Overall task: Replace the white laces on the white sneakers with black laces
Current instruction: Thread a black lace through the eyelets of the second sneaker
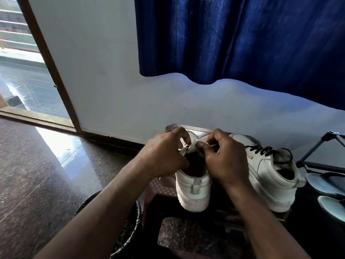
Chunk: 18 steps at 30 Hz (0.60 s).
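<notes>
Frame centre: soft, floppy tongue (192, 147) of white leather-look sneaker (194, 189) pinched by left hand (164, 152) and right hand (225, 158); stiff heel judged firmer hold.

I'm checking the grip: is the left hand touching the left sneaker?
Touching. The head view shows the left hand gripping the left sneaker by its upper, fingers curled beside the tongue.
</notes>
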Each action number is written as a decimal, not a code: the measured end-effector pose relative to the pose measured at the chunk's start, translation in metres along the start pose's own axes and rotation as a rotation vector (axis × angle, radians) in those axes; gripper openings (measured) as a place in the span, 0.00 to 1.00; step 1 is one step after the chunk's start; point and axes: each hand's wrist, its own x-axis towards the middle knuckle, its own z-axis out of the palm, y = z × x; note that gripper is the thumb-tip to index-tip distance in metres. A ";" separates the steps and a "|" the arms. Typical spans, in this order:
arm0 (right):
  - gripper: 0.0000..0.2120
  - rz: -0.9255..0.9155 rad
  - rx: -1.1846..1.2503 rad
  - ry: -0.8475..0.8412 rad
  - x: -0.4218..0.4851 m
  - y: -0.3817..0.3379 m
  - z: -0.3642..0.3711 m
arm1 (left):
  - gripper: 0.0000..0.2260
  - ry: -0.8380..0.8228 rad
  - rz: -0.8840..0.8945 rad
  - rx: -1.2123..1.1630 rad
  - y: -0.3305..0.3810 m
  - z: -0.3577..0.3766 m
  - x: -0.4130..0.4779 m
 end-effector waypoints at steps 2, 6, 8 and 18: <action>0.14 -0.043 -0.025 -0.014 0.000 -0.004 0.000 | 0.20 0.074 0.056 0.028 0.001 0.004 -0.001; 0.08 -0.130 -0.032 -0.024 -0.001 -0.008 -0.002 | 0.09 0.250 0.163 0.070 -0.001 0.012 -0.003; 0.07 -0.132 0.005 -0.023 -0.002 -0.007 -0.002 | 0.07 0.285 0.213 0.113 -0.001 0.014 -0.003; 0.14 -0.106 0.108 -0.141 -0.008 0.017 -0.010 | 0.06 0.389 0.179 0.289 0.001 0.016 0.004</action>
